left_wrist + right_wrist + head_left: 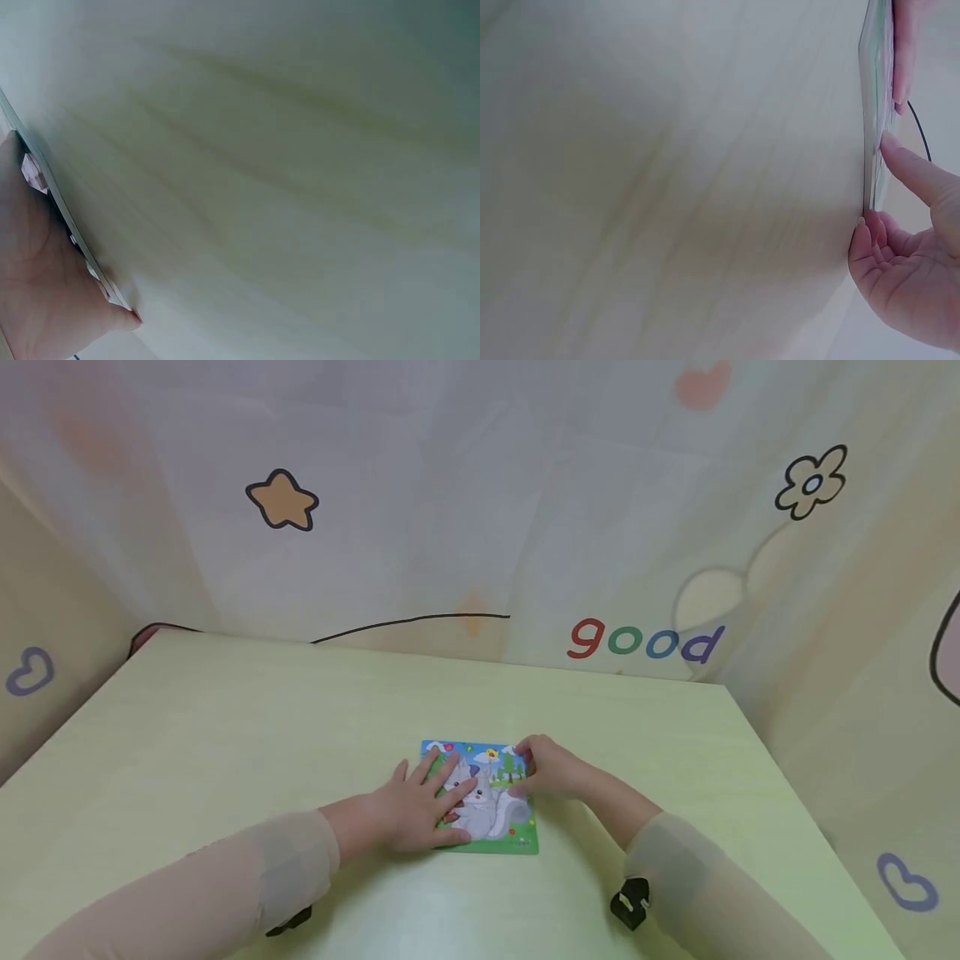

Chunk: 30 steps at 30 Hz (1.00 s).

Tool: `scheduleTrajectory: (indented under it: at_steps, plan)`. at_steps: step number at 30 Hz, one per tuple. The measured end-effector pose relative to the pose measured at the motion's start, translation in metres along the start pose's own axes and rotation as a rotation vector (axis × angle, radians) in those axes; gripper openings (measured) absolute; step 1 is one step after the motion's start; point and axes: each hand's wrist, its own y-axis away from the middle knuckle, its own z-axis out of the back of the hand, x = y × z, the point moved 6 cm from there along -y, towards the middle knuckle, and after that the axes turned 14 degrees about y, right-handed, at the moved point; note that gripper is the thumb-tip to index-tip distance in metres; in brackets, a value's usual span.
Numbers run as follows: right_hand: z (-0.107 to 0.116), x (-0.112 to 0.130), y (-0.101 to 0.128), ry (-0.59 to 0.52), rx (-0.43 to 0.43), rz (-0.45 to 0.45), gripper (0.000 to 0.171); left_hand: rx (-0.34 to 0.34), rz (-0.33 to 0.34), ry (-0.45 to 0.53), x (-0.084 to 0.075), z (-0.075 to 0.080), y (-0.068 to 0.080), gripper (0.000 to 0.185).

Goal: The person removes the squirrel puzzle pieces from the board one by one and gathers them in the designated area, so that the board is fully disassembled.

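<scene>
While the puzzle board (491, 810) lies flat on the desk (225, 735), both hands are on it. Board shows a grey cartoon animal on green grass with blue sky; it sits directly under the left hand and just left of the right hand.

Left hand (423, 806): fingers straight and spread, palm pressing down on the board's left half. Not gripping, just flat contact. Left wrist view shows the palm (37, 285) on top of the board's thin edge (64, 214), desk surface beyond.

Right hand (551, 768): at the board's upper right corner, fingers curled toward the edge. Right wrist view shows the fingertips (862, 240) against the board edge (874, 112), with the thumb (915, 172) on its face, a light pinch at the rim.

Past both hands: patterned curtain (480, 510) around the desk, with an orange star (283, 500), a flower outline (812, 482) and the word "good" (645, 639). A small black device (632, 903) hangs under the right sleeve.
</scene>
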Motion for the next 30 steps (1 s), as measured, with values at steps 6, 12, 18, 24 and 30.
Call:
scheduleTrajectory:
  at_steps: [6, 12, 18, 24, 30]
  plan:
    - [-0.0003, 0.0031, -0.0005, -0.004, -0.002, 0.003, 0.058, 0.012, 0.005, -0.005, 0.0023, 0.0000, 0.0009, 0.075]
    - [0.0008, 0.0012, 0.0007, -0.011, -0.006, -0.008, 0.058, 0.007, -0.015, 0.006, 0.0004, -0.0002, 0.0003, 0.076]
    - [0.0022, 0.0022, 0.0016, -0.028, -0.014, 0.002, 0.058, -0.007, 0.000, -0.020, 0.0002, 0.0016, 0.0002, 0.075]
    - [0.0006, -0.0005, 0.0001, -0.028, -0.016, -0.010, 0.058, -0.002, 0.001, -0.017, -0.0020, 0.0024, -0.0002, 0.075]
    - [0.0010, -0.0011, 0.0011, -0.034, -0.021, 0.006, 0.057, 0.001, 0.001, -0.028, -0.0040, 0.0031, 0.0000, 0.075]
